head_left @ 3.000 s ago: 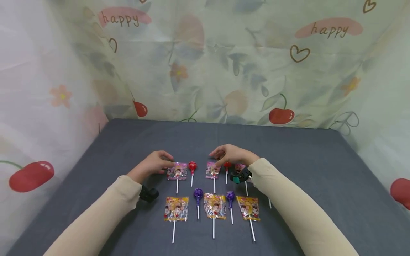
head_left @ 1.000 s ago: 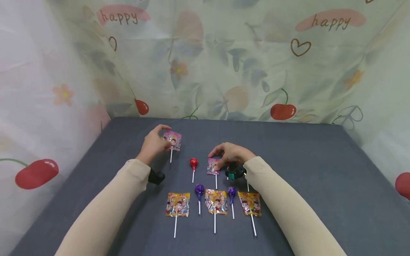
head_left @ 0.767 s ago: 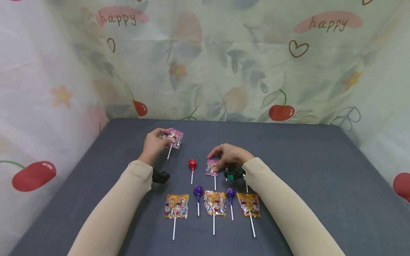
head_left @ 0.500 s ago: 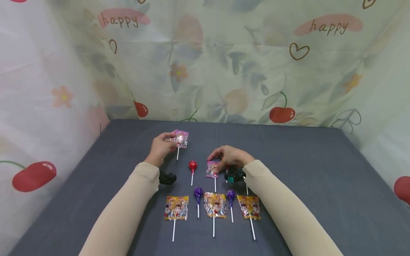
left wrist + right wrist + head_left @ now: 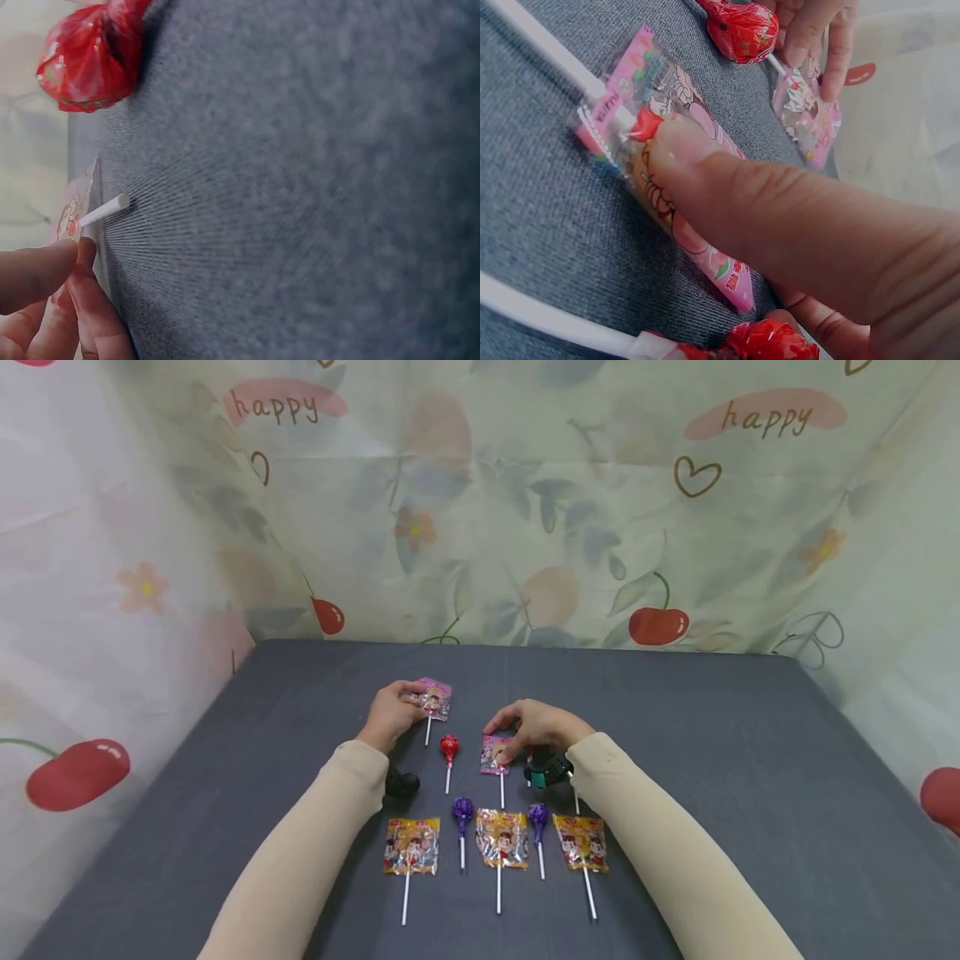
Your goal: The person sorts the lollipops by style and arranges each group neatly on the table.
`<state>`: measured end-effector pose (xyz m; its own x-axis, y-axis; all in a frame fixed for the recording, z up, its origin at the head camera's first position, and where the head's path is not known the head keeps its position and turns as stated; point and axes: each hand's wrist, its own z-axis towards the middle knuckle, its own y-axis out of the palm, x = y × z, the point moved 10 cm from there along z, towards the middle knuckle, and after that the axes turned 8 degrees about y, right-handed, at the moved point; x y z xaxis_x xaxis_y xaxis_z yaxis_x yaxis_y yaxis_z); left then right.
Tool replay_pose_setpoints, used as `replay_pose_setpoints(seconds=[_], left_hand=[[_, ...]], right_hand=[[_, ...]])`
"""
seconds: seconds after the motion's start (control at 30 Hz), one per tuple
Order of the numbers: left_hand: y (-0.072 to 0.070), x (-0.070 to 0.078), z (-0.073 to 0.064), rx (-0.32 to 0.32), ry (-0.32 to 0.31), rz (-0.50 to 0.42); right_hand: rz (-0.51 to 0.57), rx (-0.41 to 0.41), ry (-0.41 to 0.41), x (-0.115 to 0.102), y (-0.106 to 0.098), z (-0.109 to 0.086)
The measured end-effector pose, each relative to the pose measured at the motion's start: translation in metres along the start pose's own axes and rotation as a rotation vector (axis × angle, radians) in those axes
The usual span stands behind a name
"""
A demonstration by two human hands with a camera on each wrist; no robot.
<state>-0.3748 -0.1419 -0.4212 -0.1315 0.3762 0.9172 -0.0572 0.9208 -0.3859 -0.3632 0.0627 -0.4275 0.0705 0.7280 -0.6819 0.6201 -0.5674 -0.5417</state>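
My left hand pinches a flat pink-wrapped lollipop by the wrapper's left side, behind the front rows; its white stick points toward me. In the left wrist view, thumb and fingers meet on that wrapper. Just in front of it lies a round red lollipop. To the right, my right hand grips another pink-wrapped lollipop lying in the row. Its thumb presses on the wrapper in the right wrist view, other fingers partly hidden. A second red lollipop lies beside it, mostly covered in the head view.
Nearer to me, yellow-wrapped lollipops alternate with purple ones in a row. Another white stick shows under the right wrist. The dark grey table ends at a printed curtain.
The left hand lifted its pink-wrapped lollipop out of the row and carried it away from me, then rightward and slightly back toward the row. The right hand has stayed almost in place.
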Motion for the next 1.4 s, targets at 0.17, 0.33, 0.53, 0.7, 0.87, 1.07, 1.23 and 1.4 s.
replay_pose_setpoints(seconds=[0.17,0.33,0.53,0.7,0.87,1.07,1.23,1.4], left_hand=[[0.003,0.004,0.003,-0.009,0.019,0.051],[0.001,0.008,0.005,0.004,0.046,0.116],[-0.003,0.005,0.011,0.014,0.055,0.201],[-0.007,-0.001,0.013,0.023,0.023,0.23],[-0.008,0.0,0.013,0.015,0.018,0.242],[-0.012,0.001,0.012,0.004,0.002,0.269],[-0.014,0.002,0.011,0.003,0.003,0.301],[-0.015,0.0,0.01,-0.014,-0.011,0.327]], right_hand=[[-0.009,0.005,-0.004,0.001,-0.001,0.0],[-0.006,0.002,0.003,0.001,-0.001,0.001],[-0.015,0.0,0.007,0.0,0.0,0.001],[-0.016,0.002,0.011,0.001,0.0,0.001],[-0.017,0.001,0.005,0.0,-0.001,0.001],[-0.015,0.002,0.013,0.0,-0.002,-0.001],[-0.015,0.003,0.008,-0.001,-0.002,-0.001],[-0.01,0.0,0.012,0.001,-0.001,0.0]])
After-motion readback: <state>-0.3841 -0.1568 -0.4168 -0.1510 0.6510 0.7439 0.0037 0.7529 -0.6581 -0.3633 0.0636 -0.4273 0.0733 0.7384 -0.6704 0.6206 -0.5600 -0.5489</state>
